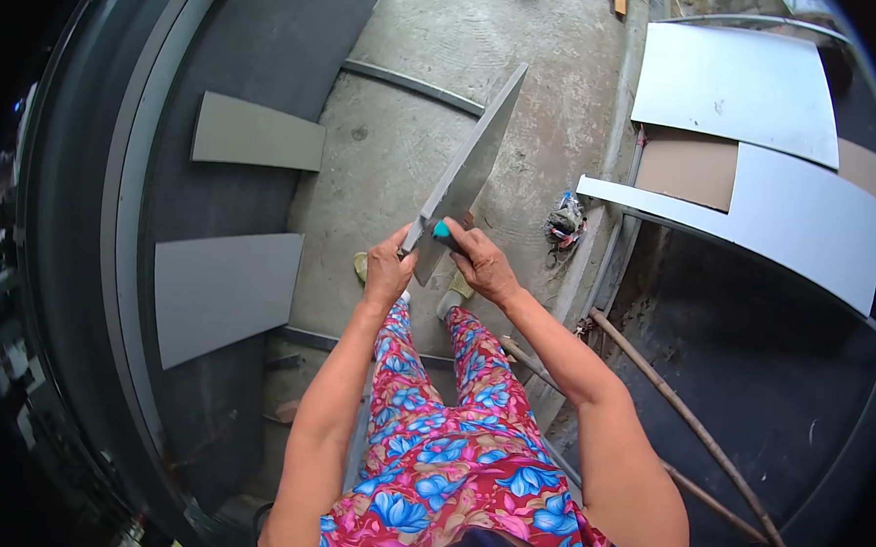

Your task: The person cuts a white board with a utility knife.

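A thin grey panel (470, 158) stands tilted in front of me, seen nearly edge-on, its far end pointing up and to the right. My left hand (389, 268) is closed around its near left corner. In my right hand (484, 261) is a small tool with a teal and black handle (443, 231), held against or close to the panel's right face near its bottom end. The working end of this tool is hidden, so its kind cannot be made out.
On the dark surface at left lie two grey panels (258, 134) (227, 294). Pale sheets (739, 86) (807, 221) rest on the right, with wooden poles (691, 421) below. A metal bar (412, 85) crosses the concrete floor (364, 187). A small cluttered bundle (565, 220) sits right of me.
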Motion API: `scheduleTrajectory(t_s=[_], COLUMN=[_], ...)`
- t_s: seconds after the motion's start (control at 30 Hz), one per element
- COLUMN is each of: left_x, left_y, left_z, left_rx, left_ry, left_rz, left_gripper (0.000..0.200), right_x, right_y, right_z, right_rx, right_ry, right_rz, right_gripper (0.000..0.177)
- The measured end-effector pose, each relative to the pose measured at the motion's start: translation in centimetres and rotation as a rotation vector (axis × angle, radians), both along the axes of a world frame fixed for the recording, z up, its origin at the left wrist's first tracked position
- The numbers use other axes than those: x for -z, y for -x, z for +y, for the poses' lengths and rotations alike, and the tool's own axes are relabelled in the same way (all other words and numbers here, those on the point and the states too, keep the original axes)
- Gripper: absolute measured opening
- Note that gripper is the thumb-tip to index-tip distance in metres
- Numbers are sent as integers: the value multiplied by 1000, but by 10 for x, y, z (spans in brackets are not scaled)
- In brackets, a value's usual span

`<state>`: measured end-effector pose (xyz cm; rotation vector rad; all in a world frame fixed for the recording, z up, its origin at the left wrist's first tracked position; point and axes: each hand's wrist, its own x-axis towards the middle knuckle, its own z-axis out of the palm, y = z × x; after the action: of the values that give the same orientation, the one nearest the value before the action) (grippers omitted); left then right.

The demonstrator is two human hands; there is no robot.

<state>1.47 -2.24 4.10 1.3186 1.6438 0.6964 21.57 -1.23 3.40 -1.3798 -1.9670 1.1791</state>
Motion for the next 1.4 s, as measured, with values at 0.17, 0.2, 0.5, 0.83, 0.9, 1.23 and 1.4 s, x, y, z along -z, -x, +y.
scheduleTrajectory(t_s=[0.17, 0.2, 0.5, 0.83, 0.9, 1.23, 1.4], left_x=[-5, 2, -5, 26, 34, 37, 19], left_y=[1, 4, 44, 98, 96, 6, 4], left_z=[-9, -14, -62, -122, -126, -80, -83], left_rx=[82, 96, 157, 223, 324, 208, 218], left_ry=[33, 1, 92, 217, 79, 210, 117], left_rz=[77, 92, 192, 478, 621, 388, 295], left_gripper=[38, 38, 36, 40, 40, 37, 41], right_x=[22, 28, 43, 61, 55, 18, -1], right_y=[-43, -54, -131, -113, -102, -63, -78], right_z=[34, 47, 137, 103, 96, 51, 37], right_rx=[180, 257, 957, 791, 773, 566, 579], right_ry=[-24, -44, 14, 319, 367, 215, 269], right_rz=[-251, -313, -226, 113, 124, 70, 6], right_gripper=[61, 58, 56, 54, 48, 28, 26])
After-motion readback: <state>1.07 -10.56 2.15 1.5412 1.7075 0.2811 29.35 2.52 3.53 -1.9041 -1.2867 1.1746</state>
